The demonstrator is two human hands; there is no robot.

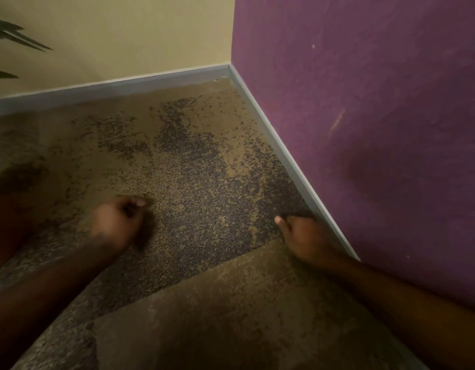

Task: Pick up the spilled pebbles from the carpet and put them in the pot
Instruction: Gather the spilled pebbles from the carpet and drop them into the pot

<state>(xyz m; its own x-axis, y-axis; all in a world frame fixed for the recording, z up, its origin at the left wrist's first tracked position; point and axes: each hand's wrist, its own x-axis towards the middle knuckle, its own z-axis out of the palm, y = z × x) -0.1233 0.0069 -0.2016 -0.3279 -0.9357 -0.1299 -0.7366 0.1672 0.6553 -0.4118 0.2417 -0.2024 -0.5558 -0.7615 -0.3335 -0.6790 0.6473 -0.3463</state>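
The left hand hovers just above the carpet with fingers curled in toward the palm; whether they enclose pebbles I cannot tell (motion blur). The right hand rests on the carpet by the baseboard, fingers bent down into the pebbles, thumb out. Pebbles lie scattered between and beyond both hands.

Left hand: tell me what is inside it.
The left hand is curled above the carpet; a few dark pebbles show at its fingers. How many it holds is hidden.
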